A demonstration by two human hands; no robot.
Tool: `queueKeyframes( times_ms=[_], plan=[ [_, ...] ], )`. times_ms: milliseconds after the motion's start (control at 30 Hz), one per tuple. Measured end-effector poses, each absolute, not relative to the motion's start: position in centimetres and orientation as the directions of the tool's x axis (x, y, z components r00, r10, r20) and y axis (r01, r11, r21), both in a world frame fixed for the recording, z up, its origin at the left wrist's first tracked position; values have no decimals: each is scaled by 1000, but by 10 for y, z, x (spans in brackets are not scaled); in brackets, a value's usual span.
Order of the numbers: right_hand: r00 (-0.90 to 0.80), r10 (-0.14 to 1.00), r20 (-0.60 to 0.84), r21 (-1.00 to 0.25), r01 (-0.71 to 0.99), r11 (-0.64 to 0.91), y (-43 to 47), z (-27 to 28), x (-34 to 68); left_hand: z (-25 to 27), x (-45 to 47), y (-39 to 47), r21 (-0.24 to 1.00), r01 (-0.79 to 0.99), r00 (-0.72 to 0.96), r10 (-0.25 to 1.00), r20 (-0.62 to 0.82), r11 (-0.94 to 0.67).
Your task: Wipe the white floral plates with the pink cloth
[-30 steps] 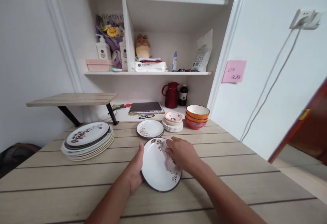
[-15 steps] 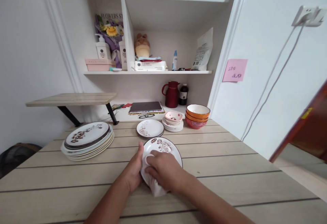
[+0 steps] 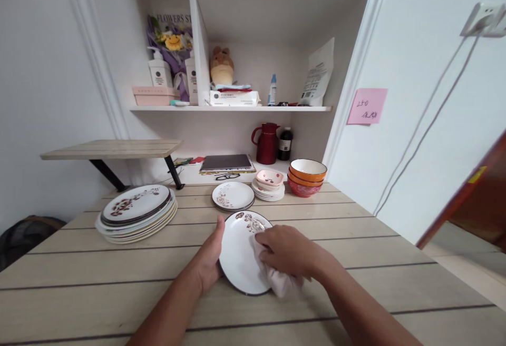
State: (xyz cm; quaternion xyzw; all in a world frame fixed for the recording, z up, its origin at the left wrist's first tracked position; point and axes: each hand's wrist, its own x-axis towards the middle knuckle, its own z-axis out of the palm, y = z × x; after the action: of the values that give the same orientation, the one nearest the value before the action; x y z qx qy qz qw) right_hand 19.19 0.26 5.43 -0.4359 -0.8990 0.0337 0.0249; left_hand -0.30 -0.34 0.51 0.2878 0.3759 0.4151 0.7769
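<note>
our left hand (image 3: 208, 262) grips the plate (image 3: 240, 254) by its edge over the counter (image 3: 98, 304), our right hand (image 3: 290, 251) pinches a cloth (image 3: 281, 282) against it; we seem mid-wipe, the next stroke needing a steady hold.

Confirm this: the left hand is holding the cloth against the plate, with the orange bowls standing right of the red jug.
Wrong hand: the head view shows the right hand holding the cloth against the plate. The orange bowls do stand right of the red jug.
</note>
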Motion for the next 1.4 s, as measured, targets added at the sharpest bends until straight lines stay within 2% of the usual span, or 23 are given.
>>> queueKeyframes(
  times_ms=[100,200,333,467,600,667,733,867,933,1000,1200,1300,1400],
  plan=[
    [-751,660,-19,-109,658,745,-7,53,181,4,-3,-2,767,-421,382,862,-334,484],
    [-808,586,69,-161,570,805,-13,43,161,6,-3,-4,771,-437,371,873,-315,464],
    [-700,661,270,-135,652,746,-8,29,136,10,-1,-5,750,-464,366,873,-323,472],
    [-563,761,322,-104,778,620,7,31,139,10,1,-4,764,-478,297,899,-323,433],
    [-392,892,224,-131,895,426,20,41,167,8,1,-4,771,-456,315,891,-327,445],
    [-413,900,138,-139,892,430,20,46,181,8,0,-5,765,-450,342,881,-328,460],
    [-503,862,70,-143,850,507,16,49,191,9,0,-6,758,-453,364,873,-323,469],
    [-716,696,-52,-155,694,703,1,50,187,8,-1,-6,755,-438,381,862,-336,488],
    [-779,625,-54,-192,623,759,-5,46,176,7,-2,-5,764,-432,367,867,-337,480],
    [-797,604,4,-240,586,774,-8,40,163,6,-3,-3,774,-438,344,881,-325,456],
    [-616,758,216,-236,720,653,0,30,141,8,0,-4,762,-466,310,889,-336,450],
    [-536,812,232,-218,785,580,9,32,148,8,1,-4,761,-487,284,902,-326,428],
    [-480,857,186,-227,828,513,15,36,161,6,1,-4,753,-482,312,890,-331,449]
  ],
)
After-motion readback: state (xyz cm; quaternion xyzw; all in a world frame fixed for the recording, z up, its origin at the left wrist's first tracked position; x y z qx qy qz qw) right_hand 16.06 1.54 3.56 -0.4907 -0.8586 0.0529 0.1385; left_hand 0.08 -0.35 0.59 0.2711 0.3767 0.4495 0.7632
